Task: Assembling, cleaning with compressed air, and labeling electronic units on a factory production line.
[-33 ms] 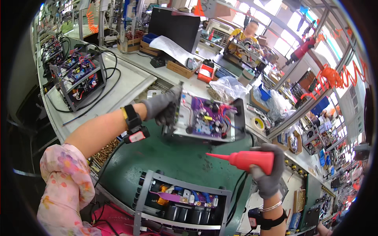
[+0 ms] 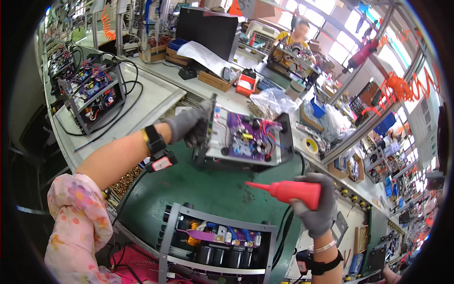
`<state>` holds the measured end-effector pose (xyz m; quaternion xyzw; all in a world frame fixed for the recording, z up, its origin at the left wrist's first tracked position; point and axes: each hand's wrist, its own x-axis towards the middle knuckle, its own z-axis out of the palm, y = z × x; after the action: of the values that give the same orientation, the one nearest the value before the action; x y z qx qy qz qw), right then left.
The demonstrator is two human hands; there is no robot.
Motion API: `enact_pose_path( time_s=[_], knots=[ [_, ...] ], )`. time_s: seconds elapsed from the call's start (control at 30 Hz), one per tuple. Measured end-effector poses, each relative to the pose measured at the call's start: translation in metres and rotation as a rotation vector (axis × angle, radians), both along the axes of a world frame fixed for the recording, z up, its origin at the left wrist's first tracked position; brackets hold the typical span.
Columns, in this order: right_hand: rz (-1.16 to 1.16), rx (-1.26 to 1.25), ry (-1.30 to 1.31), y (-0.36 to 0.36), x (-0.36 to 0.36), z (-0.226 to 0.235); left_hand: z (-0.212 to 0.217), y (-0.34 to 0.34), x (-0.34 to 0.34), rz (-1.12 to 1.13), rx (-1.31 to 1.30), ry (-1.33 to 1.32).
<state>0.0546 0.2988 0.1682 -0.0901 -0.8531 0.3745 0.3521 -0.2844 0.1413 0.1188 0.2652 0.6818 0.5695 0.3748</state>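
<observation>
My left hand, in a grey glove with a wrist strap, grips the left end of an open metal electronics unit. The unit holds a purple circuit board with red and blue wires, and it is tilted up over the green mat. My right hand, also gloved, holds a red squeeze bottle. Its thin nozzle points left, just below the unit's front edge and apart from it. A second open unit with a copper coil and dark capacitors lies at the near edge.
Another open unit with black cables stands on the white bench at the left. A bin of brass screws sits beside the mat. A black monitor, boxes and plastic bags crowd the back. Another person works at a far bench.
</observation>
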Motion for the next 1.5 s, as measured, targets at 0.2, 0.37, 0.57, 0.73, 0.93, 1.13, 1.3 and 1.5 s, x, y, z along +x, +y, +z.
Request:
enact_pose_path(
  time_s=[0.2,0.37,0.57,0.73,0.93,1.13,1.3,1.5],
  knots=[
    [0.324,0.294,-0.044,0.008,-0.065,-0.049,-0.03,-0.081,0.035,0.174,0.118,-0.113],
    [0.423,0.373,0.049,0.013,-0.109,-0.077,-0.058,-0.184,0.128,0.037,-0.108,0.279],
    [0.441,0.448,0.066,0.005,-0.139,-0.087,-0.11,-0.233,0.182,0.295,-0.077,0.357],
    [0.424,0.478,0.027,0.006,-0.143,-0.091,-0.125,-0.228,0.181,0.277,-0.013,0.649],
    [0.441,0.479,0.005,0.001,-0.138,-0.08,-0.131,-0.235,0.184,0.335,0.05,0.451],
    [0.286,0.422,-0.07,-0.009,-0.088,-0.01,-0.121,-0.236,0.182,0.283,0.032,0.491],
    [0.053,0.224,0.059,-0.061,-0.013,0.04,-0.115,-0.233,0.181,0.294,0.085,0.565],
    [0.091,0.277,0.028,-0.156,0.04,0.02,-0.124,-0.232,0.179,0.311,0.118,0.511]
  ],
)
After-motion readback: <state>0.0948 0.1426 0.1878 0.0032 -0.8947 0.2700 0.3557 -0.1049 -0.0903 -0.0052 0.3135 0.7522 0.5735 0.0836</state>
